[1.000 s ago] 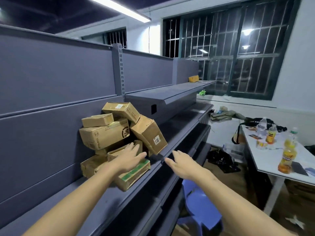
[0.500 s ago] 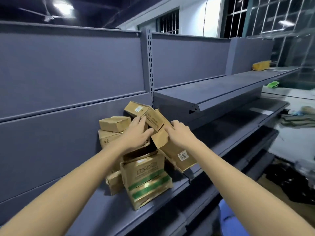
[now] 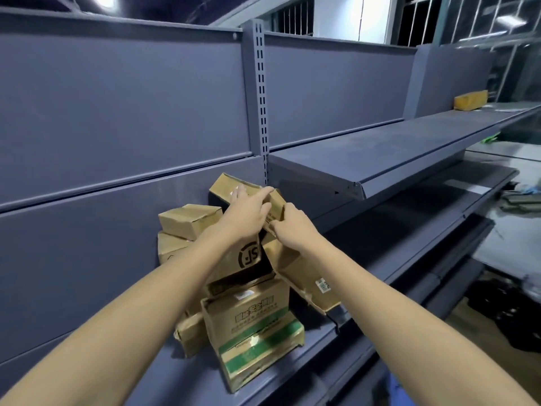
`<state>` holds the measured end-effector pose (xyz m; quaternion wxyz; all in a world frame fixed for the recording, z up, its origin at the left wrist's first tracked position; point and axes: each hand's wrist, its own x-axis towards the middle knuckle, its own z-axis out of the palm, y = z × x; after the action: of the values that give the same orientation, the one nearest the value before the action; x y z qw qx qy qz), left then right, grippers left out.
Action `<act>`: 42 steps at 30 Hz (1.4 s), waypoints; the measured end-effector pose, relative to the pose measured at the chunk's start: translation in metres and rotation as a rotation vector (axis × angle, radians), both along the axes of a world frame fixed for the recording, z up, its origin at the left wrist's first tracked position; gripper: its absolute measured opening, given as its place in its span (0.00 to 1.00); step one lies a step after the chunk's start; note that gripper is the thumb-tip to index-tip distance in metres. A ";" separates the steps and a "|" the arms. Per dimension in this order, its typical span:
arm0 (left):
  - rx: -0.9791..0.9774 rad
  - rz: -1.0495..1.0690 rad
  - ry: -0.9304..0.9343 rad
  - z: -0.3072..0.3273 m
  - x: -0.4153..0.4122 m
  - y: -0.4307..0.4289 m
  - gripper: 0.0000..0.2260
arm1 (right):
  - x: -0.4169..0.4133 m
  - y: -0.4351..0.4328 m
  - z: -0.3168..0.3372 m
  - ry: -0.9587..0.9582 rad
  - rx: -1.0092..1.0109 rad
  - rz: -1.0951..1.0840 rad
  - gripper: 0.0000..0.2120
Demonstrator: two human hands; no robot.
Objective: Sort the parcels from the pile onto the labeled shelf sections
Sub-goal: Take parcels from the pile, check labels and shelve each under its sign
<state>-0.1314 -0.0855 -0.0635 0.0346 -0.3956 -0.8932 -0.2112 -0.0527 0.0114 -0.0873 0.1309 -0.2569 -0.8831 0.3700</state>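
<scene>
Cardboard, brown and creased, lies under both sets of fingers: the left hand (image 3: 244,213) spreads flat over the top face of the uppermost small brown cardboard parcel (image 3: 231,187), and the right hand (image 3: 292,227) curls around its near right corner. Both hands contact the parcel; whether the hold is fully closed cannot be told from this view. The parcel sits tilted at the top of the pile of brown cardboard boxes (image 3: 243,291), against the grey metal back panel (image 3: 117,112) of the lower shelf (image 3: 175,373).

Handling judgement: the parcel looks light and fairly stiff, but the dented edges suggest soft, tired board. Grip it on opposite side faces, not on a flap or a crushed corner. Plain cardboard gives fair friction.

Below it, the box printed with a round black logo (image 3: 248,257) and the green-banded carton (image 3: 257,332) lean loosely; lifting the top parcel may shift them. To the right, the upper grey shelf (image 3: 380,153) is bare except for a yellow-brown package (image 3: 470,100) at its far end.
</scene>
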 end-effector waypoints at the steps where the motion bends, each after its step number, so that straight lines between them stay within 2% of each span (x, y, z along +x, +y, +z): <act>1: 0.010 0.003 0.001 -0.002 0.000 0.001 0.18 | -0.001 0.001 0.000 0.013 -0.012 -0.009 0.19; 8: 0.165 0.017 0.036 0.004 0.002 0.000 0.13 | 0.003 -0.003 0.002 0.177 -0.132 -0.053 0.17; 15: 0.408 -0.042 0.121 0.022 0.027 -0.023 0.09 | 0.031 -0.019 0.029 0.523 -0.472 -0.164 0.12; 19: 0.617 -0.107 0.117 0.024 0.068 -0.055 0.07 | 0.066 -0.036 0.044 0.630 -0.512 -0.119 0.11; 22: 0.711 -0.135 0.058 0.017 0.107 -0.086 0.04 | 0.094 -0.058 0.035 0.665 -0.460 -0.090 0.09; 27: 0.798 -0.069 -0.065 -0.016 0.173 -0.128 0.02 | 0.155 -0.098 0.005 0.708 -0.467 -0.012 0.02; 30: 0.847 -0.005 -0.174 -0.037 0.206 -0.146 0.08 | 0.186 -0.117 -0.017 0.760 -0.456 0.040 0.04; 33: 0.876 0.025 -0.230 -0.053 0.238 -0.159 0.12 | 0.210 -0.127 -0.037 0.771 -0.447 0.062 0.11; 36: 0.849 0.089 -0.294 -0.066 0.264 -0.172 0.18 | 0.232 -0.137 -0.053 0.773 -0.498 0.088 0.11; 42: 0.759 0.270 -0.320 -0.083 0.302 -0.205 0.15 | 0.255 -0.173 -0.084 0.733 -0.518 0.071 0.12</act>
<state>0.1704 -0.2900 -0.1468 0.0661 -0.1969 -0.7900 -0.5768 0.2019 -0.1614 -0.1712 0.3534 -0.1026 -0.6650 0.6499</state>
